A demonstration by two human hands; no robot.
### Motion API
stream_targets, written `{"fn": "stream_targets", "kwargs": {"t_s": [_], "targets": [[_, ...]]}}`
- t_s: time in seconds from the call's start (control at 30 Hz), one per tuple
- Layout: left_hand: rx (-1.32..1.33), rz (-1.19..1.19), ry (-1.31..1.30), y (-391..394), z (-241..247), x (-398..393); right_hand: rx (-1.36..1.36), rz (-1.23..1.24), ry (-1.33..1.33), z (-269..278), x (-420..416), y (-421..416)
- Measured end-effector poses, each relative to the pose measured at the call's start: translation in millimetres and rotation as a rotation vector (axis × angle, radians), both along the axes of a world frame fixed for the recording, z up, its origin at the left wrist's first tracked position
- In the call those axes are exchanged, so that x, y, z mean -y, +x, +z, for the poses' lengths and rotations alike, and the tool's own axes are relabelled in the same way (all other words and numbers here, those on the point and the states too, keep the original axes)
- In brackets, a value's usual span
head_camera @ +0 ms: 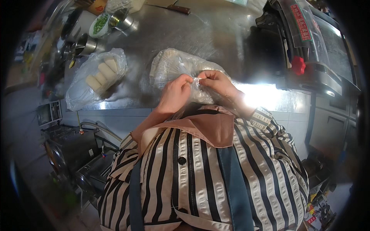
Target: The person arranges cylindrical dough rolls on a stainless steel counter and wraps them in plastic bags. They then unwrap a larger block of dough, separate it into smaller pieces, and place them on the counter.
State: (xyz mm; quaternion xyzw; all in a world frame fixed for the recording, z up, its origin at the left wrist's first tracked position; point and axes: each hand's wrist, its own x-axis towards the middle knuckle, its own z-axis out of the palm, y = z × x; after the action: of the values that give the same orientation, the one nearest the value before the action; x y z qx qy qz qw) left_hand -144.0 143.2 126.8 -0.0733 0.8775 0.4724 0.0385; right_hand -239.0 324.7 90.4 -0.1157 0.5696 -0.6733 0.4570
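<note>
A clear plastic bag with pale contents, hard to make out through the film, lies on the steel worktop close to my body. My left hand pinches the gathered plastic between thumb and forefinger. Just to the right, my right hand grips the same twisted part of the bag, so the fingertips of both hands almost meet. Over to the left rests a second clear plastic bag, holding several pale dough rolls side by side.
A knife with a wooden handle lies at the back of the steel worktop. Back left stand a bowl of chopped green onion and metal cups. A machine with a red knob occupies the right side.
</note>
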Motion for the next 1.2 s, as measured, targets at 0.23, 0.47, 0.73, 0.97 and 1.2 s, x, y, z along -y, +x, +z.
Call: {"fn": "stream_targets", "kwargs": {"t_s": [0.23, 0.47, 0.73, 0.97, 1.2], "targets": [[-0.171, 0.034, -0.267, 2.0, 2.9, -9.4, -0.031, 0.020, -0.033, 3.2, -0.7, 4.0], [0.071, 0.001, 0.096, 4.0, 2.3, 7.2, -0.911, 0.038, 0.270, 25.4, -0.1, 13.1], [0.162, 0.245, 0.719, 7.7, -1.5, -3.7, -0.631, -0.138, 0.069, 1.4, 12.1, 11.7], [0.409, 0.278, 1.026, 10.1, 10.4, -3.8, -0.836, -0.054, 0.105, -2.5, 7.1, 10.1], [0.328, 0.409, 0.868, 14.7, 27.4, -0.4, -0.824, 0.018, 0.077, 11.3, 6.2, 4.0]]}}
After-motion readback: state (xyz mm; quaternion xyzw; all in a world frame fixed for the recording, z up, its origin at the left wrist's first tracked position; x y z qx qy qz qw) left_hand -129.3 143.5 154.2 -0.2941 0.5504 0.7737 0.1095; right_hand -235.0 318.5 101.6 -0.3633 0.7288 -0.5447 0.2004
